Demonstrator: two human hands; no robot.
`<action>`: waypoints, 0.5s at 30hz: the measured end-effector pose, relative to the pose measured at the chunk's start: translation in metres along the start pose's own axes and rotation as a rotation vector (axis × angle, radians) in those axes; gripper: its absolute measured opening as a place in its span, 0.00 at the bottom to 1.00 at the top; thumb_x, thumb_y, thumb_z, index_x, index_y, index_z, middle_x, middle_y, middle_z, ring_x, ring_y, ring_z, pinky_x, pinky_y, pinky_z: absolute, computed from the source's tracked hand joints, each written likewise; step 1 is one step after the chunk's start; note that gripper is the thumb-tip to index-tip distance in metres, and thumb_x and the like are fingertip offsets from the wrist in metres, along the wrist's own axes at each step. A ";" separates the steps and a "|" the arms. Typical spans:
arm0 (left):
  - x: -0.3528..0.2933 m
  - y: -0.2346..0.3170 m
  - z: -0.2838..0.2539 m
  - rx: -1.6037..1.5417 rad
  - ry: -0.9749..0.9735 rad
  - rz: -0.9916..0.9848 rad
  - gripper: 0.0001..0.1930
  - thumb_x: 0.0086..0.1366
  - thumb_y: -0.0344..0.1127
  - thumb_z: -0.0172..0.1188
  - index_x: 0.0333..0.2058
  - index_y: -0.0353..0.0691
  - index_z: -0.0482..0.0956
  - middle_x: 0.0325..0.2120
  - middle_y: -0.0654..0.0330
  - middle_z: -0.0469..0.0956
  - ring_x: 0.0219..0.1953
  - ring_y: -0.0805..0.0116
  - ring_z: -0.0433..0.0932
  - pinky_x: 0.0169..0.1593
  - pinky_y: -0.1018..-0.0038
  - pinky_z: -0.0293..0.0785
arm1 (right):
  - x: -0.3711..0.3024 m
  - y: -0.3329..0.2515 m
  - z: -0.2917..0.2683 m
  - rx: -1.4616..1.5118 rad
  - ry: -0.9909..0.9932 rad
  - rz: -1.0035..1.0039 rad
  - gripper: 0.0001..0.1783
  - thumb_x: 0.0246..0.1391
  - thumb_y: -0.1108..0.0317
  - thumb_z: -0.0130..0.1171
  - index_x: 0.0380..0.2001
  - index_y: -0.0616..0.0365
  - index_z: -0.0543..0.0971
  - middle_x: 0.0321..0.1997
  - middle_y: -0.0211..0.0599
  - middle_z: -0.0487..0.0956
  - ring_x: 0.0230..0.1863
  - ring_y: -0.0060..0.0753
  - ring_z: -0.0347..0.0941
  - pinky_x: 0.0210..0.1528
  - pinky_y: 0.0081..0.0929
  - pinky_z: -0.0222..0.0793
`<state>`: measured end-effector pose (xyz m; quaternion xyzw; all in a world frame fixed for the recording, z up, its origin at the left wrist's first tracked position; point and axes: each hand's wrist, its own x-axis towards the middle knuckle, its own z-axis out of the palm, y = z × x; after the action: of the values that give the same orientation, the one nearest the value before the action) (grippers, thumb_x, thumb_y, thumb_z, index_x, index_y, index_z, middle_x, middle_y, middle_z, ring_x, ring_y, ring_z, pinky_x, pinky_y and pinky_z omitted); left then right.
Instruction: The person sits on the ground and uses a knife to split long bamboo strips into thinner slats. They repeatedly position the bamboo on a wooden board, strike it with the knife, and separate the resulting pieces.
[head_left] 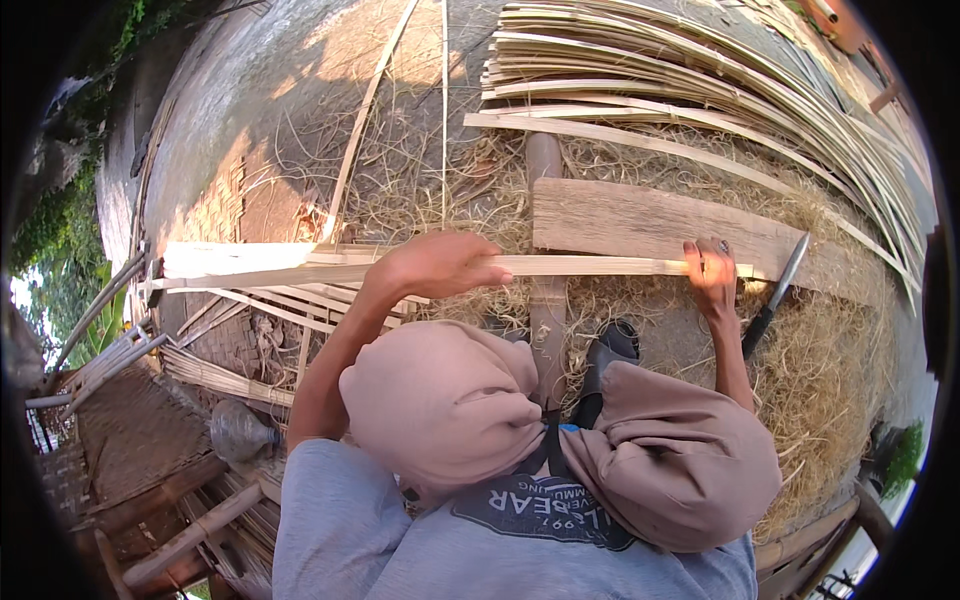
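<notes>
A long pale bamboo strip (590, 265) lies crosswise in front of my knees, reaching far out to the left. My left hand (440, 265) is closed loosely around it left of the middle, fingers above and thumb below. Near its right end, my right hand (712, 272) grips the same strip with bent fingers. Just right of that hand, a knife (778, 296) with a dark handle rests, its blade tip by the wooden plank (640, 215). The plank lies beyond the strip, over a brown post (546, 320) that runs between my legs.
A large stack of bamboo strips (640, 65) lies at the far right. More strips (240, 260) lie at the left. Curly shavings (830, 390) cover the ground, thickest at right. A clear plastic bottle (240, 430) is at lower left, near a bamboo frame (195, 530).
</notes>
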<state>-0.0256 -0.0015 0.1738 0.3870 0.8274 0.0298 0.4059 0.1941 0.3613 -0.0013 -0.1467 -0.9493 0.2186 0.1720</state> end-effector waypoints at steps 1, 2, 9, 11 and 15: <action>-0.019 -0.008 -0.001 -0.004 0.050 -0.024 0.28 0.71 0.61 0.56 0.48 0.38 0.82 0.41 0.48 0.84 0.47 0.46 0.81 0.52 0.55 0.75 | -0.003 -0.014 0.014 0.073 -0.101 0.057 0.20 0.67 0.56 0.59 0.25 0.59 0.77 0.26 0.46 0.79 0.27 0.55 0.75 0.35 0.45 0.69; -0.035 -0.020 0.002 -0.077 0.166 -0.072 0.25 0.68 0.57 0.62 0.48 0.40 0.84 0.42 0.52 0.84 0.48 0.50 0.82 0.54 0.58 0.76 | -0.006 -0.032 0.027 0.122 -0.047 -0.045 0.23 0.66 0.55 0.62 0.23 0.59 0.73 0.25 0.44 0.78 0.24 0.52 0.73 0.27 0.42 0.66; -0.056 -0.058 0.157 -1.116 0.466 -0.214 0.18 0.72 0.48 0.63 0.42 0.36 0.86 0.40 0.59 0.85 0.43 0.73 0.82 0.48 0.72 0.77 | -0.015 -0.169 0.088 0.220 -0.332 -0.211 0.20 0.65 0.52 0.63 0.29 0.57 0.73 0.30 0.40 0.76 0.31 0.51 0.78 0.31 0.44 0.71; -0.014 -0.055 0.217 -1.514 0.337 -0.240 0.21 0.75 0.50 0.60 0.51 0.37 0.81 0.43 0.58 0.84 0.43 0.72 0.83 0.49 0.73 0.79 | -0.016 -0.184 0.102 0.244 -0.487 -0.225 0.19 0.65 0.52 0.62 0.32 0.57 0.74 0.32 0.41 0.76 0.34 0.53 0.79 0.33 0.46 0.73; 0.028 -0.039 0.229 -2.272 0.483 -0.303 0.25 0.76 0.49 0.59 0.63 0.41 0.70 0.49 0.54 0.82 0.45 0.64 0.85 0.52 0.66 0.84 | -0.012 -0.203 0.103 0.250 -0.616 -0.244 0.16 0.64 0.55 0.64 0.34 0.58 0.76 0.34 0.43 0.78 0.36 0.52 0.78 0.36 0.45 0.73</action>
<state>0.0997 -0.0708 -0.0117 -0.3164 0.4183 0.7762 0.3500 0.1231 0.1446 0.0036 0.0628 -0.9331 0.3447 -0.0812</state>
